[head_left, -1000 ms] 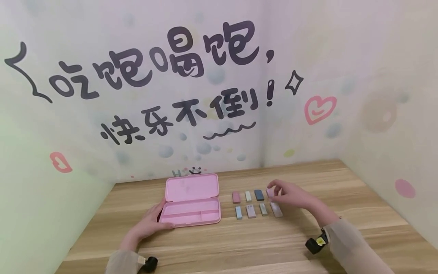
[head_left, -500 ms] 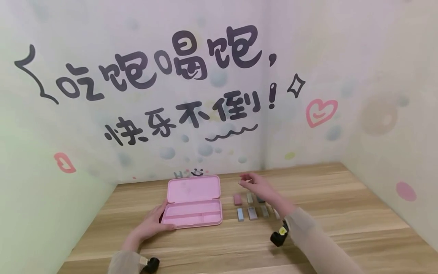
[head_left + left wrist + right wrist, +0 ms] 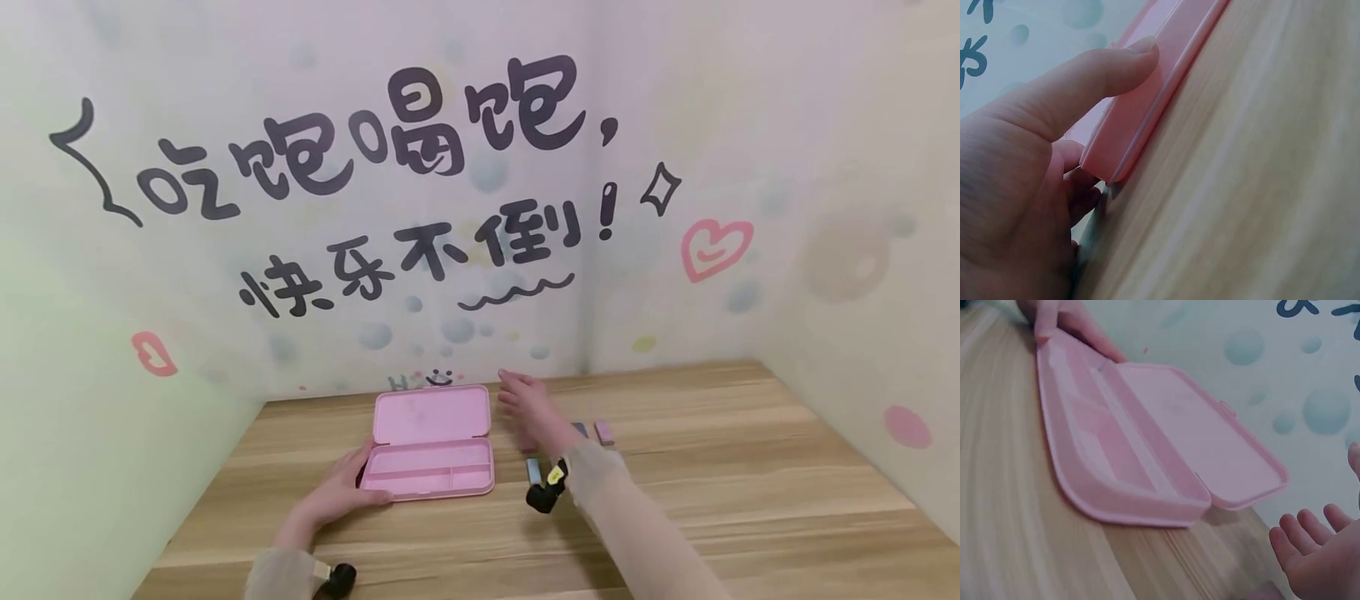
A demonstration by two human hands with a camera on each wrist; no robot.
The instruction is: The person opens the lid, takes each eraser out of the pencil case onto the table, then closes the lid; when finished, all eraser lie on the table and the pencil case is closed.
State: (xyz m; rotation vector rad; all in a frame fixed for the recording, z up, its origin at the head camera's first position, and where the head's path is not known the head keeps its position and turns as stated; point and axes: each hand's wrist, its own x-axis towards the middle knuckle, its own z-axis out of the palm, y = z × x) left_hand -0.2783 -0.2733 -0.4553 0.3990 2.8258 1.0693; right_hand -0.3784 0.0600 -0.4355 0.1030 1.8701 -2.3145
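A pink pencil case (image 3: 408,457) lies on the table with its lid (image 3: 431,415) folded back; its tray is divided into compartments. My left hand (image 3: 341,487) holds the case at its left end. In the left wrist view the thumb (image 3: 1132,65) lies on the case's front wall, fingers round the corner. My right hand (image 3: 531,408) is raised just right of the lid. The right wrist view shows its fingers (image 3: 1300,534) spread loosely with nothing in them.
Small eraser-like blocks lie right of the case: a light blue block (image 3: 533,471), a dark blue block (image 3: 580,428) and a pink block (image 3: 603,432). My right arm hides others. A printed wall (image 3: 675,317) rises behind the wooden table (image 3: 750,475).
My right hand has moved left from the far right pink block, over the rows of blocks, to beside the lid. The left hand stays on the pencil case.
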